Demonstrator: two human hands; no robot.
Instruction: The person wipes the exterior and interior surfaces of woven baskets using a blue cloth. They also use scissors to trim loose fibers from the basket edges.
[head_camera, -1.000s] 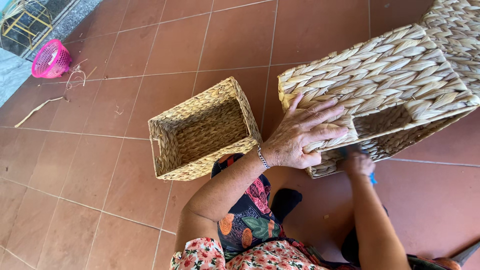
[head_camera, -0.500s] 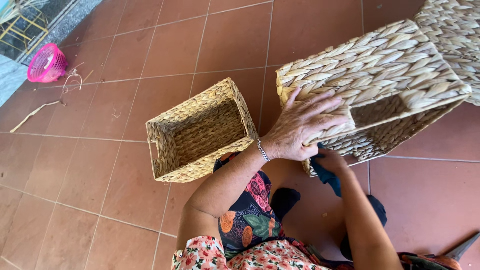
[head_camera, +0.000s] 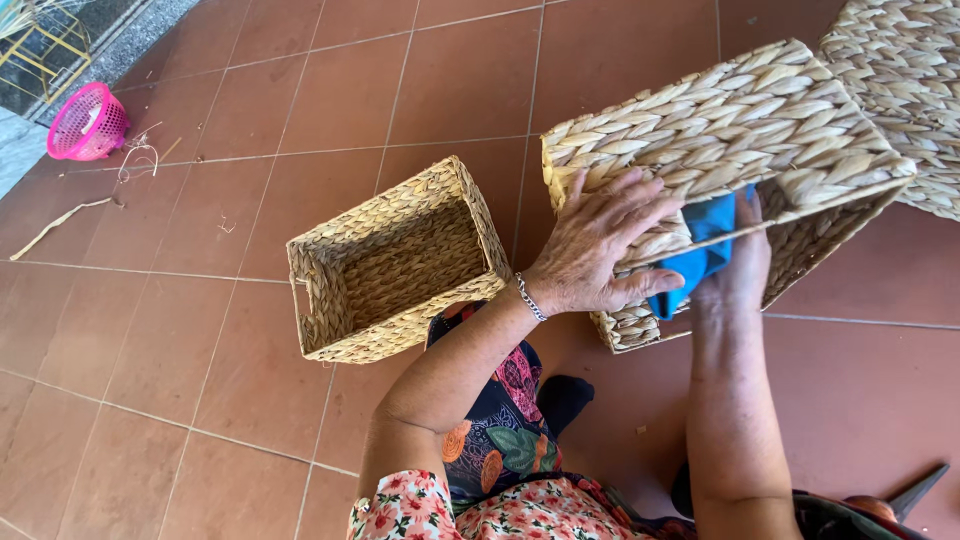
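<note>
The person's left hand (head_camera: 600, 245) lies flat on the large woven basket (head_camera: 720, 130), fingers spread apart and pressed on its upturned side, with the thumb hooked toward the rim near the blue cloth (head_camera: 705, 255). A silver bracelet (head_camera: 530, 297) circles that wrist. The right hand (head_camera: 740, 265) reaches into the basket's mouth with the blue cloth bunched against its fingers; whether those fingers are clamped on the cloth or only pushing it cannot be told, since the rim hides most of them.

The large woven basket lies tipped on its side on the tiled floor (head_camera: 200, 300). Its open mouth faces down the picture, toward the person, and its long axis runs from the lower left, beside the person's wrist, up to the right at a slant. One broad plaited wall faces up under the left hand.

Left of that basket, and just apart from it, a smaller woven basket (head_camera: 395, 265) stands upright with its opening upward, its long axis slanting the same way. Beyond the large basket's upper right corner, touching or nearly touching it, is part of another woven piece (head_camera: 900, 80). Far to the left of the large basket, near the floor's edge, sits a pink plastic basket (head_camera: 88, 122) with loose straw strands (head_camera: 60, 225) close by.
</note>
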